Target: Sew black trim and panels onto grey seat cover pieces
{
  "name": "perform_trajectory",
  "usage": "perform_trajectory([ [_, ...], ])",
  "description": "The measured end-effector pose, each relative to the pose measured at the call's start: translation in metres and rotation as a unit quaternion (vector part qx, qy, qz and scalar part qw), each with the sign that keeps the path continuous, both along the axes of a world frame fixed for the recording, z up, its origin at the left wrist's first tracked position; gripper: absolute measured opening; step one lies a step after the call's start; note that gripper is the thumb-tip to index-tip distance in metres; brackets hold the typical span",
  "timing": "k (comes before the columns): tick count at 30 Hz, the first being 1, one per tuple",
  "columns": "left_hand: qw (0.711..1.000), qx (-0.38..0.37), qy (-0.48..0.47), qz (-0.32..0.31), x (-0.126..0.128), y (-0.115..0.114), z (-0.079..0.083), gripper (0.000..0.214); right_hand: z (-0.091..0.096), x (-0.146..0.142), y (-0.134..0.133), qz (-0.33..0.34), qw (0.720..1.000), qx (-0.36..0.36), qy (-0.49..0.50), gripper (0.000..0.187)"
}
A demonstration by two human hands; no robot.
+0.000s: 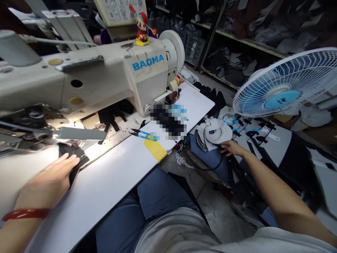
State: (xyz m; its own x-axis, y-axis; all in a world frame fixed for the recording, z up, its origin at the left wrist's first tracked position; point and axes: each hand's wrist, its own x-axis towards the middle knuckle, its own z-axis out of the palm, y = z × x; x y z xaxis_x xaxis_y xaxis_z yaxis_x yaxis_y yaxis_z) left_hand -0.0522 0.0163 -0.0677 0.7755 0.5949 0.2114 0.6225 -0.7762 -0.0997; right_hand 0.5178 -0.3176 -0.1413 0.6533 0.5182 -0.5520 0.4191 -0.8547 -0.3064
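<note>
My left hand [52, 175] is at the sewing machine [147, 66], under its lit needle area. Its fingers lie across a black fabric piece [83, 160], and the thumb is hidden. Part of that black piece hangs out beside the palm. Out to the right, my right hand [231, 148] is at the edge of a pile of light grey curved fabric pieces [218, 131]. Its fingers are bent and closed at the lower rim of the top piece. The fingertips are partly hidden there.
Blue-handled thread snips [143, 134] and a yellow packet [156, 150] lie on the white table [110, 175], beside a blurred-out patch. A white fan [286, 84] stands at the right, above several cut pieces with black clips [260, 131]. Loaded shelves [250, 42] line the back.
</note>
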Motion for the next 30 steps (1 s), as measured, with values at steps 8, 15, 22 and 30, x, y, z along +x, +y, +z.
perform_trajectory([
  [8,0.997,0.057,0.038,-0.035,0.0,0.0,0.0,0.051,-0.024,-0.025,0.007,-0.031,0.999,0.025,0.036,0.008],
  [15,0.998,0.044,0.031,-0.011,0.003,-0.002,0.004,0.045,-0.031,-0.037,0.023,-0.029,0.991,-0.007,-0.133,0.035],
  [22,0.998,0.043,0.029,-0.02,0.004,-0.004,0.007,0.043,-0.018,-0.044,0.034,0.027,0.975,-0.075,-0.208,0.027],
  [30,0.998,0.056,0.031,-0.015,0.006,-0.006,0.009,0.042,0.039,-0.004,0.036,0.008,0.965,-0.122,-0.233,0.04],
])
